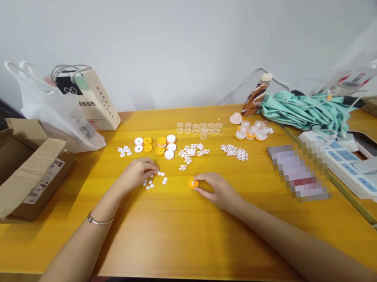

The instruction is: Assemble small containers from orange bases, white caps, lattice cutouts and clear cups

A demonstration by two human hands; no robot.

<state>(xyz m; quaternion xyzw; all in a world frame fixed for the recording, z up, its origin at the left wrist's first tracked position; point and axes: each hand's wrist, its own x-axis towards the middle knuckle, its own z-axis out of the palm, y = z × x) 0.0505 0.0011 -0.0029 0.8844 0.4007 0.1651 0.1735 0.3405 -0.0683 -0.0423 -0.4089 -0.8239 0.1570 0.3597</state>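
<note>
My right hand (218,191) pinches the edge of a round orange plastic base (191,183) with a small white piece at its centre. It rests on or just above the table; I cannot tell which. My left hand (139,172) has its fingertips pressed together at a small white disc (158,171), beside several more white discs (149,184) scattered on the wood. Behind them lie orange rings (159,151) and white rings (169,154). White openwork pieces (190,150) sit farther back, with a second heap of white cut-out pieces (235,151) to the right.
Clear round cups (195,128) stand toward the wall, left of filled orange-and-clear pieces (253,130). A bottle (256,96), green folded cloth (307,110), blurred-out phone (299,173) and power strip (344,164) occupy the right. At left are a cardboard box (49,175) and bags (96,100).
</note>
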